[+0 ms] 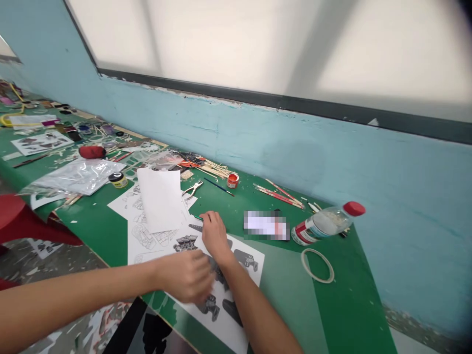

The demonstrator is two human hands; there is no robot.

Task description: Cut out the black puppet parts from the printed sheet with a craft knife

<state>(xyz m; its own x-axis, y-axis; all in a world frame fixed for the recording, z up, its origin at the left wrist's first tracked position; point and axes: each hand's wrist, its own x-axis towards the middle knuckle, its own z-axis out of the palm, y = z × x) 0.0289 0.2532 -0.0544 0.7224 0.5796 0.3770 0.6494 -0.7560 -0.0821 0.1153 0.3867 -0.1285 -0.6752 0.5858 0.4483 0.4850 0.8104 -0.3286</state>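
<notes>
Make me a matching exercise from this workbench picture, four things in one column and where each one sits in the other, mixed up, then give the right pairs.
Things:
1. plastic bottle
2. tape ring
3. red paint pot
4. printed sheet

Places:
A. under both hands
B. on its side near the wall, red cap pointing right
C. flat on the green table, just in front of the bottle
D. beside the bundle of wooden sticks

Pairs: 1-B, 2-C, 3-D, 4-A

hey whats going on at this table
A person leans over a green table with both hands on a printed sheet of black-and-white figures. The left hand presses the sheet flat; the right hand rests at its top edge on a thin teal tool. A plastic bottle and tape ring lie to the right.
</notes>
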